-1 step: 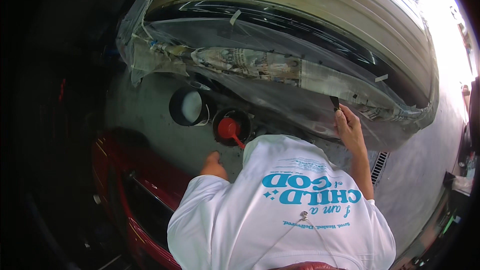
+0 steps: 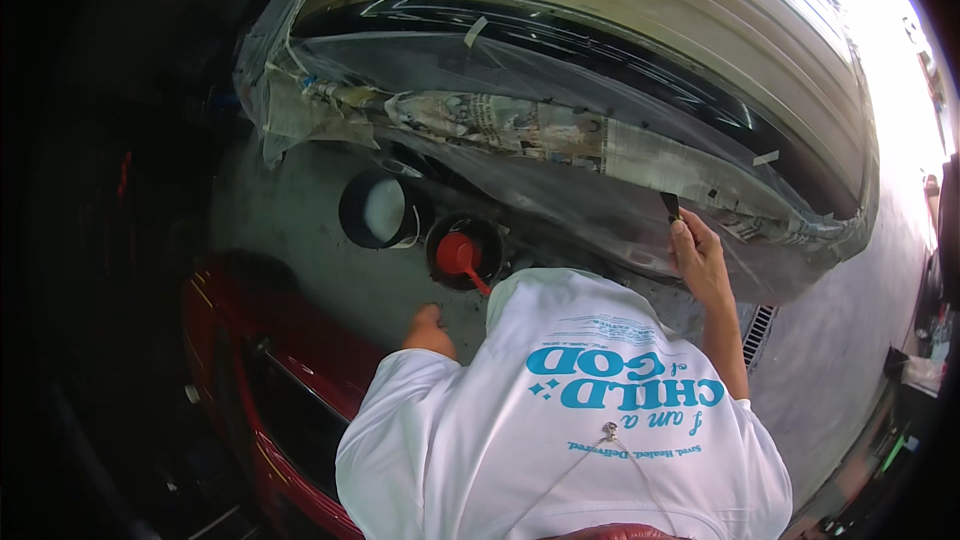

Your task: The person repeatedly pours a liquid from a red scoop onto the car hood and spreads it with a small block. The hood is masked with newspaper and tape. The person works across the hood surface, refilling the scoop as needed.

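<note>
My right hand [image 2: 700, 255] is closed round a narrow black tool [image 2: 670, 204], whose exact kind I cannot make out. The tool's flat dark end points up at the lower edge of a newspaper strip [image 2: 545, 132]. Clear plastic sheeting [image 2: 600, 210] hangs below that strip, close to my fingers. On the left, only a short piece of my left arm [image 2: 430, 332] shows beyond the white sleeve; the fingers cannot be seen. Both the paper and the plastic cover the lower end of a pale vehicle [image 2: 600, 0], with a glossy dark band [image 2: 560, 45] above them.
A dark bucket [image 2: 350, 210] with pale contents stands on the concrete floor [image 2: 290, 230]. Beside it is a black bucket [image 2: 492, 275] with a red dipper [image 2: 458, 253] in it. A red car [image 2: 300, 365] is at lower left, a floor drain grate [image 2: 758, 336] at right.
</note>
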`<state>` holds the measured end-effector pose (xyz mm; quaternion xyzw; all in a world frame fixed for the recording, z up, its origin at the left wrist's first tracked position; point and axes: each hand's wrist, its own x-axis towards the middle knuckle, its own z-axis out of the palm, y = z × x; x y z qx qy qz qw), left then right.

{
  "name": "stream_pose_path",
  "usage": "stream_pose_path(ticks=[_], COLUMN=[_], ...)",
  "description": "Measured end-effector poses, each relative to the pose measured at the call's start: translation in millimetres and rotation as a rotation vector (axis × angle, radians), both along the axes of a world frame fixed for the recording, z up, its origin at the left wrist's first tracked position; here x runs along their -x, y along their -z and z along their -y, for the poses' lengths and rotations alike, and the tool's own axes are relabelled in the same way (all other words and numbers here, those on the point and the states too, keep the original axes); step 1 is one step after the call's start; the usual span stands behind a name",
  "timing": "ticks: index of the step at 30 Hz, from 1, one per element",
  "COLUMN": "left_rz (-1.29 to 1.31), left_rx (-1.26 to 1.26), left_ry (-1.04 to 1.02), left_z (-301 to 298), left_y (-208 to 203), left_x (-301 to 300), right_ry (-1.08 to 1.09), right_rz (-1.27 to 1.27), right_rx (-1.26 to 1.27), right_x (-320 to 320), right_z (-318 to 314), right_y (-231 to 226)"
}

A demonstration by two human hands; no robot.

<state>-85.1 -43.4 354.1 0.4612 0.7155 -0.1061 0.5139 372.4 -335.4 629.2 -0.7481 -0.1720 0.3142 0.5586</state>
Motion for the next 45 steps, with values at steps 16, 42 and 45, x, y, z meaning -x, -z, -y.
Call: stream_pose_path(ticks=[16,42,45], left_rz=[-0.400,0.445,0.677], left_rx=[0.095,-0.962,-1.222], left_ry=[-0.531,0.084,0.148], left_z=[55.2,-108.1,-113.2], left_y=[80.8,-83.9,-141.1], left_x=[81.3,-340.2,-437.3], right_ry=[-0.172,0.260,0.391], right_rz=[0.055,-0.068,-0.112], right_rx=[0.140,-0.045,-0.053], right_x=[3.7,-3.0,2.8], right_z=[-54.6,36.9,52.3], right_y=[-13.4,22.7,21.2])
